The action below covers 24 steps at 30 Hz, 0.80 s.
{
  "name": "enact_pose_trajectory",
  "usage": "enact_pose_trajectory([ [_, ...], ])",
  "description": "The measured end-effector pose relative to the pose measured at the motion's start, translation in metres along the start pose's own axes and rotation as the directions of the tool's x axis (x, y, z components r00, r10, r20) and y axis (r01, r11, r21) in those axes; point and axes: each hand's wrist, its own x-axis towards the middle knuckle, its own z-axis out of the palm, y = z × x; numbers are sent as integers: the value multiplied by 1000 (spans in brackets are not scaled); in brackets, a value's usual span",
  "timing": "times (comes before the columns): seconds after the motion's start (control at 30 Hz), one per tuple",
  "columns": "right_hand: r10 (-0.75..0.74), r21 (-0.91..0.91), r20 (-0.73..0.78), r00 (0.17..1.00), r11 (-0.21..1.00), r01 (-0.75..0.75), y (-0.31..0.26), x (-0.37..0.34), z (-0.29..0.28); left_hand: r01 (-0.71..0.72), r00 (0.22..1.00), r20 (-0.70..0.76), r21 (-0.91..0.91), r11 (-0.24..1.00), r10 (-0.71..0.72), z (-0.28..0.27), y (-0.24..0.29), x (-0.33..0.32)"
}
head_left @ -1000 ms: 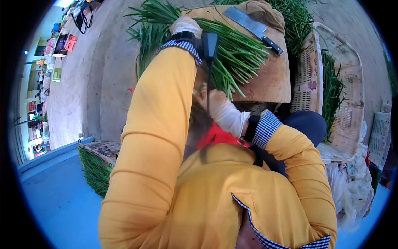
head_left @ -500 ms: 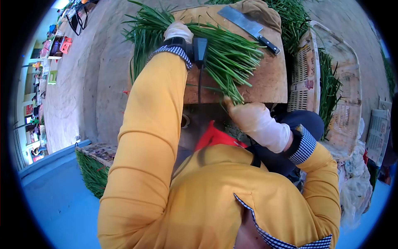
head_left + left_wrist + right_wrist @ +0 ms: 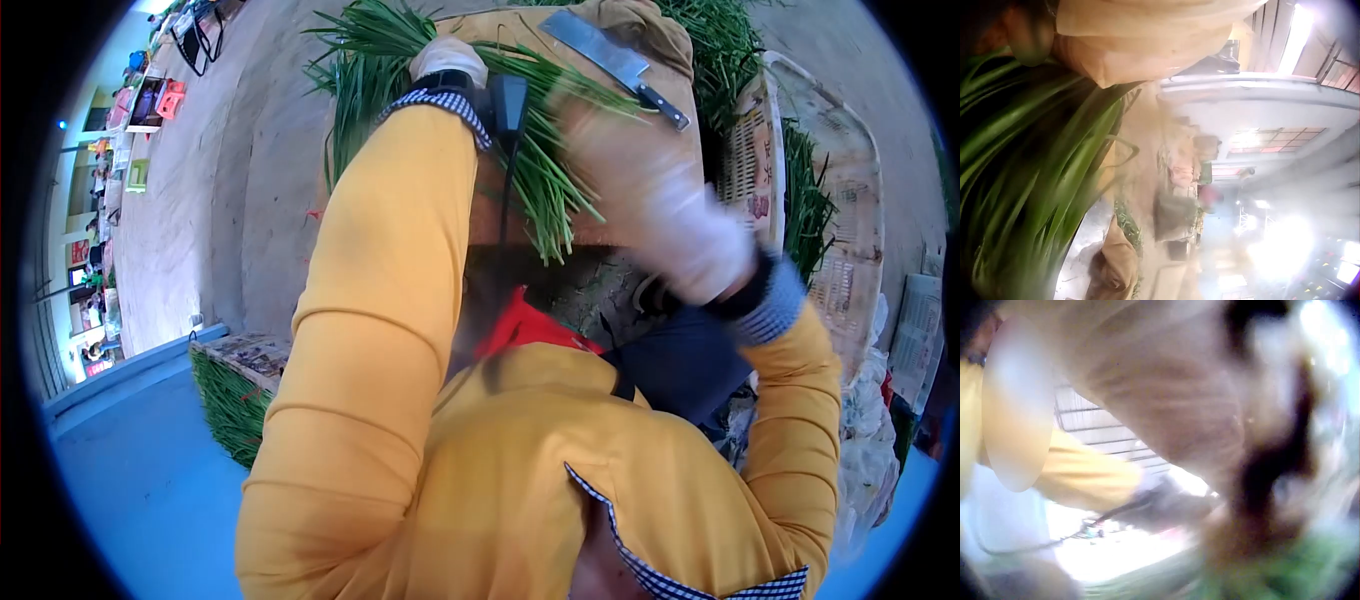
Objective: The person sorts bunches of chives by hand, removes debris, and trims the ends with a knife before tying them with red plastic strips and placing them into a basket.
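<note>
A bunch of long green garlic chives (image 3: 545, 165) lies slantwise across a wooden board (image 3: 505, 28), cut ends toward the body. My gloved left hand (image 3: 450, 62) grips it near the leafy end; in the left wrist view the glove (image 3: 1147, 44) is above the leaves (image 3: 1035, 175), fingertips partly hidden. My right hand (image 3: 625, 160), also gloved, is strongly blurred over the right side of the board, beside the stalks. I cannot tell how its fingers lie. Beyond it a cleaver (image 3: 597, 48) with a black handle rests on the board.
A brown cloth (image 3: 645, 30) is bunched at the board's far right corner. More greens (image 3: 715, 45) are heaped behind. To the right stands a plastic crate (image 3: 860, 250) with chives inside, above plastic bags (image 3: 865, 440). Another stack of chives (image 3: 225, 410) sits at lower left.
My right hand moves from below the board, past the stalks' cut ends, up and right over the board. The left hand keeps its grip on the bunch.
</note>
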Motion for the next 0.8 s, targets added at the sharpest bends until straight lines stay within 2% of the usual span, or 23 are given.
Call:
enact_pose_trajectory([
  [0.03, -82, 162, 68, 994, 984, 70, -39, -1, 21, 2, 998, -64, 62, 998, 2, 13, 0, 13],
  [0.07, 150, -204, 596, 789, 978, -32, -96, 28, 19, -9, 997, -74, 64, 998, 14, 4, 2, 10],
  [0.1, 24, -134, 365, 931, 991, 26, -101, 5, 77, -14, 999, -36, 54, 998, 16, -7, 4, 0],
  [0.13, 31, -134, 365, 931, 991, 20, -100, 0, 96, -12, 1000, 5, 46, 999, 12, -12, 5, -8],
  [0.17, 202, -222, 338, 919, 966, -131, -101, 1, 106, -73, 997, 28, 139, 988, 70, -9, 3, -5],
  [0.2, 363, -304, 293, 884, 912, -274, -101, 1, 114, -67, 998, 28, 144, 987, 64, -6, 0, -3],
  [0.27, 344, -187, 482, 806, 939, -289, -100, -2, 99, -20, 1000, 9, -19, 1000, 20, -15, 2, -10],
  [0.3, 246, -338, 411, 878, 935, -104, -99, -19, 107, 111, 994, 12, -24, 994, -111, -22, 10, -20],
  [0.33, 249, -348, 414, 876, 932, -100, -92, -26, 105, 115, 993, 30, -29, 993, -114, -22, 10, -19],
  [0.37, 94, -188, 223, 970, 981, -52, -85, -34, 104, 82, 996, 26, 2, 997, -82, -21, 9, -19],
  [0.4, -37, -31, -2, 999, 999, 37, -83, -40, 104, 51, 998, 28, 36, 998, -52, -19, 8, -18],
  [0.43, -40, -26, 4, 999, 999, 40, -84, -41, 99, 54, 998, 33, 32, 998, -55, -14, 8, -17],
  [0.5, -30, 83, 258, 966, 997, 9, -84, -27, 69, 79, 996, 34, 111, 991, -83, -9, 6, -11],
  [0.53, -33, 132, 378, 925, 991, -19, -83, -18, 50, 77, 996, 32, 116, 990, -81, -11, 5, -12],
  [0.6, -58, 215, 602, 797, 972, -92, -80, -4, 16, 111, 990, 92, -56, 992, -106, -13, 5, -17],
  [0.67, -87, 293, 675, 733, 943, -157, -77, -5, -14, 163, 984, 91, -76, 984, -156, -4, 2, -13],
  [0.8, -247, 533, 672, 698, 815, -225, -61, -19, -73, 130, 990, 63, -110, 985, -123, 4, -1, -13],
])
